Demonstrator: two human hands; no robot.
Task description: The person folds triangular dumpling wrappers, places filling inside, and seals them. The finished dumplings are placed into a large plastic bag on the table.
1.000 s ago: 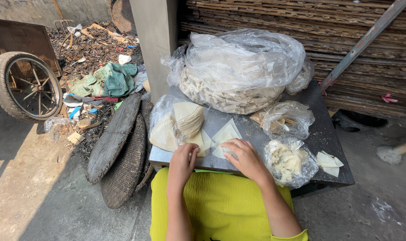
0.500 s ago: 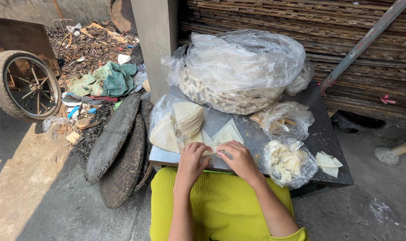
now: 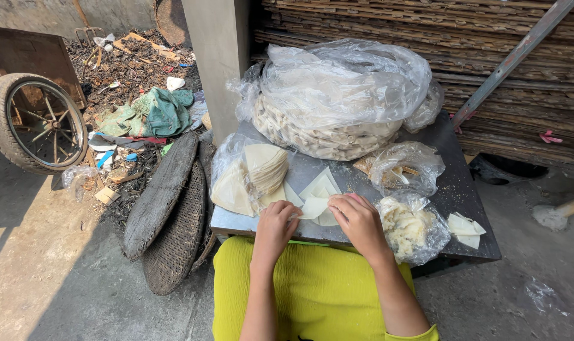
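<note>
Both hands work one pale wrapper sheet (image 3: 315, 207) at the metal table's (image 3: 356, 175) near edge. Left hand (image 3: 275, 222) pinches its 9 o'clock corner; right hand (image 3: 358, 218) fingers curl over the 3 o'clock side. Judged thin, limp, tear-prone: hold by edges. Stacked sheets (image 3: 266, 169) lie at 10 o'clock.

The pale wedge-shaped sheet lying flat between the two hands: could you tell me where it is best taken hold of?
Probably at the near edge of the pale wedge-shaped sheet, coming from the front rim of the metal table. It lies thin and flat, so pinch that edge; the left hand and right hand flank it.
</note>
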